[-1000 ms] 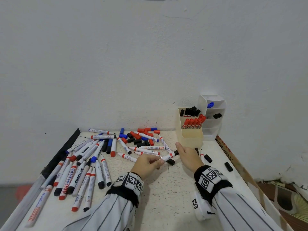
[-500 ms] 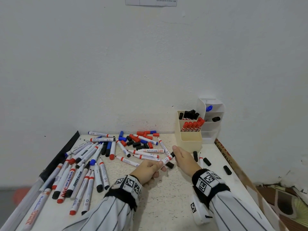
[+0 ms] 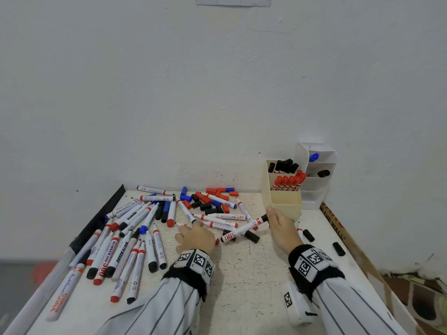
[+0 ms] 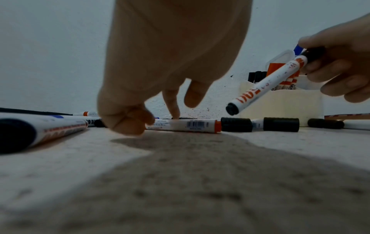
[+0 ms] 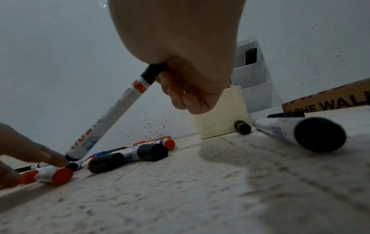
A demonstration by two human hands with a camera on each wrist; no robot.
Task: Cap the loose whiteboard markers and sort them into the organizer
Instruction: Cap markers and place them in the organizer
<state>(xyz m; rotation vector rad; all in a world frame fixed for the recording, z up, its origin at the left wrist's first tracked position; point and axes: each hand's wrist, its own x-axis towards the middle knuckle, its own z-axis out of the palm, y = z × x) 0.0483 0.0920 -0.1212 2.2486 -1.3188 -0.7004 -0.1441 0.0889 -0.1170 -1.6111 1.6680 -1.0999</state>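
My right hand (image 3: 268, 215) (image 5: 162, 71) grips a white marker (image 3: 238, 234) (image 4: 266, 85) (image 5: 108, 117) by its black cap, and the barrel slants down to the left just above the table. My left hand (image 3: 191, 229) (image 4: 160, 115) holds nothing; its fingers reach down and touch a red-banded marker (image 3: 219, 225) (image 4: 186, 125) lying on the table. The cream organizer (image 3: 286, 206) stands just behind my right hand, with red markers (image 3: 287, 183) and black markers (image 3: 284, 165) upright in it. A white tiered organizer (image 3: 316, 197) adjoins it.
Many loose markers (image 3: 130, 238) lie fanned across the left side, and loose caps (image 3: 208, 201) are piled near the wall. Black caps (image 3: 308, 235) (image 3: 338, 249) lie at the right. A cardboard box (image 3: 338, 228) lines the right edge, a black strip (image 3: 96, 221) the left.
My left hand has let go of the marker both hands held and dropped left to the markers on the table. My right hand now holds that marker alone by its cap.
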